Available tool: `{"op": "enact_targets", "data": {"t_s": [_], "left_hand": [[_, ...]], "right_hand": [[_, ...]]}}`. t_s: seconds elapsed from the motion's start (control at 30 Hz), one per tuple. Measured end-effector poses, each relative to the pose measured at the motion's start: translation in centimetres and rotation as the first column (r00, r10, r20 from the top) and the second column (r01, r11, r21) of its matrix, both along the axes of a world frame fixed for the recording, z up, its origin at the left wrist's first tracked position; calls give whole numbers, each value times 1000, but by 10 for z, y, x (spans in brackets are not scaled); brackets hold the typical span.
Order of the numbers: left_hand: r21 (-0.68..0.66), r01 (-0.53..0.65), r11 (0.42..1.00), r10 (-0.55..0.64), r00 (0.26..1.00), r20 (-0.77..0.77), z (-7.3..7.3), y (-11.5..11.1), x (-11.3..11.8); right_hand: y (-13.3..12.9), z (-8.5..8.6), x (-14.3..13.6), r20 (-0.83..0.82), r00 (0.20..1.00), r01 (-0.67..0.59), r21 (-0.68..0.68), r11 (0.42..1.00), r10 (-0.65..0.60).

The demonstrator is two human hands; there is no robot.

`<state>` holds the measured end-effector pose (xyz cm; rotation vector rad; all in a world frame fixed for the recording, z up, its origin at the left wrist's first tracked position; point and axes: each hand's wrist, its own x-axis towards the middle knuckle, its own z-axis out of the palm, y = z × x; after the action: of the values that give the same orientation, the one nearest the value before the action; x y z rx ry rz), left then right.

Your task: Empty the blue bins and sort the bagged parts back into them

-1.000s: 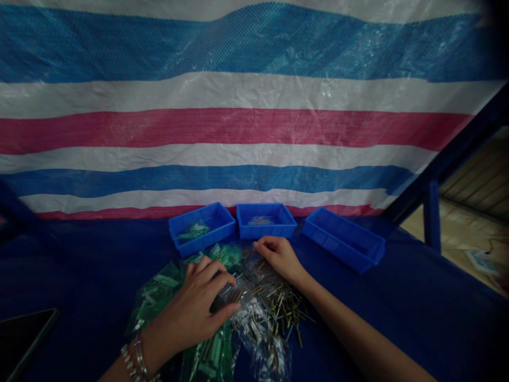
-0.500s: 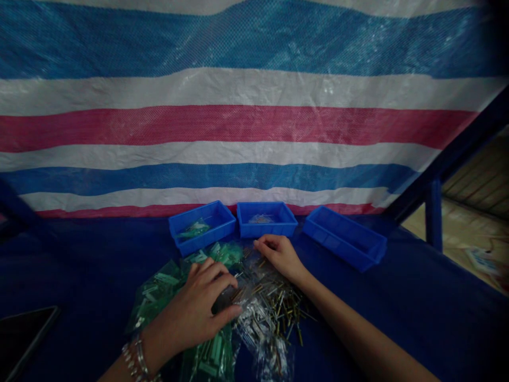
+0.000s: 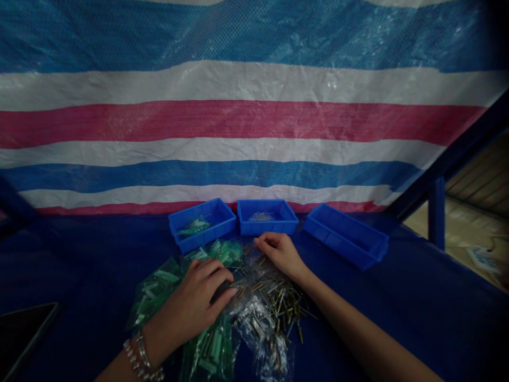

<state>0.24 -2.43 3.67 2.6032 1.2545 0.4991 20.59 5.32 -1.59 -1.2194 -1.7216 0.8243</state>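
Observation:
My left hand point(image 3: 207, 292), with bracelets at its wrist, is over the edge between green bags and clear bags. Its thumb and index finger have come nearly together beside some small brass-coloured pins; what they hold, if anything, is too small to make out. In front of the middle tray, my right hand point(image 3: 278, 252) is closed in a pinch at a clear plastic bag point(image 3: 254, 261); its fingertips hide what is in them. Loose brass and silver pins point(image 3: 288, 305) lie below the right wrist. Green bags with pale strips point(image 3: 210, 345) spread around and under the left hand.
Along the back stand a left blue tray point(image 3: 202, 241) with a green bag, a middle blue tray point(image 3: 267, 229) with small clear pieces, and a right blue tray point(image 3: 344, 241). A dark flat device point(image 3: 27, 334) lies at left. Striped sheeting point(image 3: 238, 119) hangs behind.
My left hand has drawn slightly left, and its thumb and index finger have moved closer together. The right hand keeps its pinch in nearly the same place. The view has shifted slightly.

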Motion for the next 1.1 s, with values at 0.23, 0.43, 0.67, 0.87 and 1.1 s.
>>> {"op": "enact_targets", "data": {"t_s": [0.23,0.43,0.67,0.87,1.1], "left_hand": [[-21,-10,1000,10,1000,9,-3,1,-1],[-37,-15,999,15,1000,2,-2,0,1],[-38,-4,999,3,1000,-24,-3,-1,2],[-40,0,999,-1,1000,-19,-2,0,2],[-29,4,1000,-5,1000,-11,-5,0,1]], "right_hand": [[1,0,0,-6,1000,1,-2,1000,-1],[0,0,1,-3,1000,-3,-4,1000,3],[0,0,1,3,1000,-10,-12,1000,10],[-1,1,1,10,1000,-5,-13,1000,5],[0,1,1,17,1000,4,-6,1000,-4]]}}
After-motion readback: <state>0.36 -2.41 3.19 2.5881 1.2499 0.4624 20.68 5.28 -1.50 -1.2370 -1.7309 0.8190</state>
